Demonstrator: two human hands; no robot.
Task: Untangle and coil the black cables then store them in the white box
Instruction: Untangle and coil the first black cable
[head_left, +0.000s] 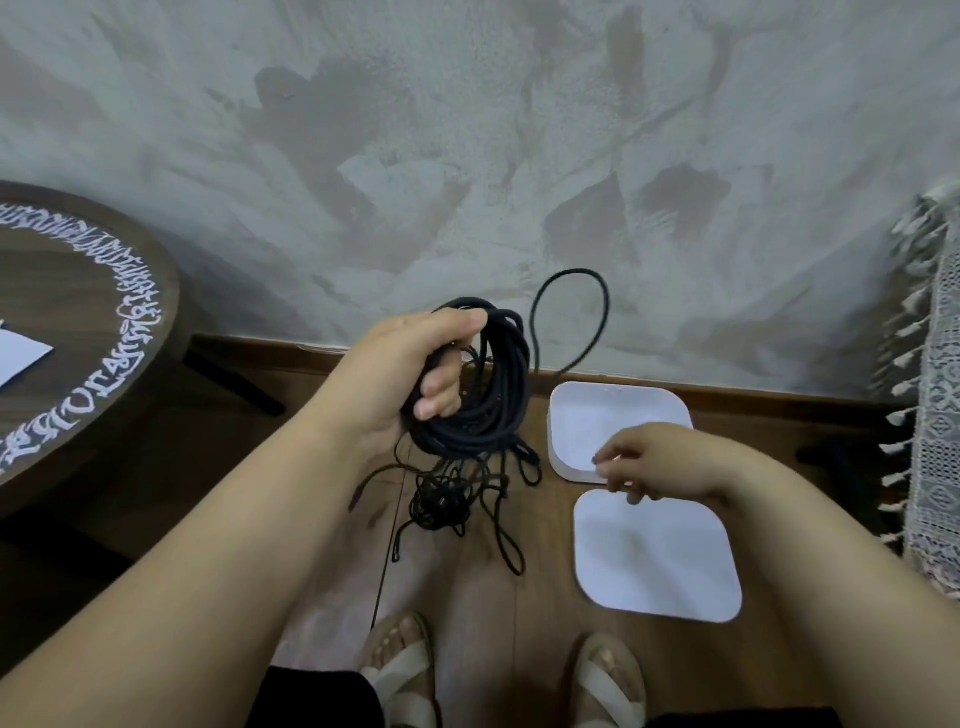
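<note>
A coil of black cable (483, 384) is gripped in the left hand (410, 374), raised left of the open white box (597, 410) on the floor (483, 597). A tangled cable (441, 504) is trailed below it, left of the box. The right hand (660, 462) is held over the box's near rim, fingers loosely bent, nothing grasped.

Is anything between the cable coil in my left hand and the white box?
Only the right hand, over the near rim of the white box. Its lid lies on the floor. The left hand grips the cable coil.
</note>
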